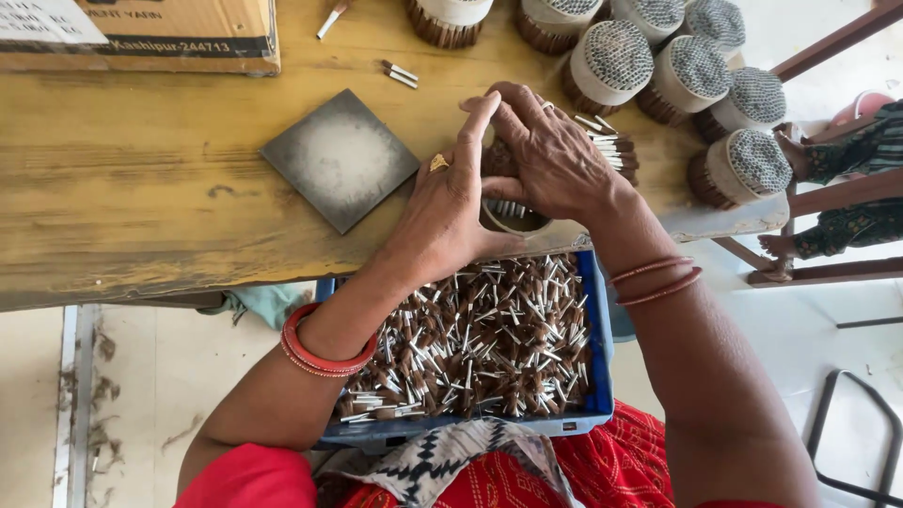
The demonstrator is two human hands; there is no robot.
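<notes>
My left hand (450, 209) and my right hand (548, 155) are cupped together over a bundle of thin brown sticks with pale ends (513, 214), pressing it from both sides at the wooden table's near edge. Most of the bundle is hidden under my fingers. A ring sits on a left finger and red bangles on both wrists. On my lap, a blue tray (594, 339) holds a heap of several loose sticks (480, 343) of the same kind.
Several finished round bundles wrapped in pale bands (677, 66) stand at the table's back right. A dark square tile (340, 158) lies left of my hands. A cardboard box (179, 36) is at back left. Another person's patterned clothing (861, 150) shows at the right.
</notes>
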